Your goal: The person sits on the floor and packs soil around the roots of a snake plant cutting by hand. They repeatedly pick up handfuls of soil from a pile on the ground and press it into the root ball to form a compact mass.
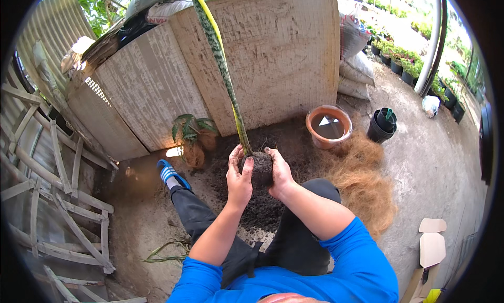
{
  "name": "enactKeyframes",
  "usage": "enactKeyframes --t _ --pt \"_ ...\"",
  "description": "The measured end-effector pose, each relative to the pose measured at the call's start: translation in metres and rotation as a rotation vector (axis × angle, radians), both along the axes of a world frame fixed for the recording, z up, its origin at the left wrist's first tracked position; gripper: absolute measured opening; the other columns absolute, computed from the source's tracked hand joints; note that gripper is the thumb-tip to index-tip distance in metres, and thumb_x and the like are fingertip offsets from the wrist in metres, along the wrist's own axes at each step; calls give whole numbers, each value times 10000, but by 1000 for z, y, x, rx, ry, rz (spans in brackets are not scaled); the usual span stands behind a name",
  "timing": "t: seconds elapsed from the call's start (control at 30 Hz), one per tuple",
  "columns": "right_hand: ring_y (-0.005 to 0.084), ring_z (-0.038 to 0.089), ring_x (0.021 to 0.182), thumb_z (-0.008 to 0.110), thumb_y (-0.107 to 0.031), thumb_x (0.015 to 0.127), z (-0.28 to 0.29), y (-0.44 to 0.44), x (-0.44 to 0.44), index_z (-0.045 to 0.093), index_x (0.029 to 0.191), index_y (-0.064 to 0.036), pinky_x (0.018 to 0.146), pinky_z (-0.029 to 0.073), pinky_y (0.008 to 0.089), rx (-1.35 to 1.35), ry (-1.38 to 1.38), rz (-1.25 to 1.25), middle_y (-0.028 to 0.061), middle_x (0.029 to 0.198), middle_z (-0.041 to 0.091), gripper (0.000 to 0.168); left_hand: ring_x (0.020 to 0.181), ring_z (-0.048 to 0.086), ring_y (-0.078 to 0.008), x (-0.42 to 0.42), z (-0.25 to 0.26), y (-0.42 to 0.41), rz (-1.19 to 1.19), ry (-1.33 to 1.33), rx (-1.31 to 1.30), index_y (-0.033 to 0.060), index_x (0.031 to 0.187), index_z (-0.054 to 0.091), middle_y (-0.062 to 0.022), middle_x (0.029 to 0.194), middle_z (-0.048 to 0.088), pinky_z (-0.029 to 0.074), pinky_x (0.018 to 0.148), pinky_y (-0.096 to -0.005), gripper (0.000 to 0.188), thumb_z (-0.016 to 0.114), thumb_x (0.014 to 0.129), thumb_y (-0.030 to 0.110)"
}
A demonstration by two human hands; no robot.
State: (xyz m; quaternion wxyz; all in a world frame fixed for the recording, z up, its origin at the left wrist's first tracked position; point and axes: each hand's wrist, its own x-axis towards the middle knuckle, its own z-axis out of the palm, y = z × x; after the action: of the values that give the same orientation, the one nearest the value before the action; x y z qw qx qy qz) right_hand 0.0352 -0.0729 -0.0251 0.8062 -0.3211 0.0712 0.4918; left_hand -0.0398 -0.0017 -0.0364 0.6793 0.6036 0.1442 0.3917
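Between my two hands is a ball of dark soil [260, 165] around the base of a snake plant [226, 72], whose long, yellow-edged leaf stands up and leans left. My left hand [240, 177] cups the ball's left side, thumb across its front. My right hand [280, 170] presses on the right side. Both hands are smeared with soil. Loose dark potting soil [260, 212] lies beneath on the ground. The underside of the ball is partly lost against this soil.
A terracotta pot of water [329, 126], stacked black plastic pots [382, 125] and brown coir fibre [360, 181] lie to the right. A leafy plant with a fibre-wrapped base [193, 139] is by the board panels [260, 59]. Wooden frames [59, 200] stand left.
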Motion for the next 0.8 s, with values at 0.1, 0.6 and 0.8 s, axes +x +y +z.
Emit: enactKeyframes --t 0.1,0.6,0.8 --pt "184 592 737 401 -310 873 -6 4 -2 561 877 -76 724 473 329 19 -43 -42 57 813 613 284 1040 477 -159 2 -1 -2 -18 -22 1 -10 1167 453 -88 1119 523 336 936 -299 404 574 836 188" --pt "192 581 847 343 -301 899 0 -1 -3 558 977 -51 785 451 329 95 -10 -51 82 953 599 338 967 540 -149 7 5 -6 82 293 453 -28 1072 508 -92 1032 585 400 872 -280 372 624 813 214" --pt "185 554 923 338 -349 891 3 0 -1 526 1003 -97 824 435 336 69 -53 59 69 992 580 334 1027 510 -181 11 22 17 -272 -56 214 -22 1099 516 -105 1061 570 362 921 -307 600 709 705 388"
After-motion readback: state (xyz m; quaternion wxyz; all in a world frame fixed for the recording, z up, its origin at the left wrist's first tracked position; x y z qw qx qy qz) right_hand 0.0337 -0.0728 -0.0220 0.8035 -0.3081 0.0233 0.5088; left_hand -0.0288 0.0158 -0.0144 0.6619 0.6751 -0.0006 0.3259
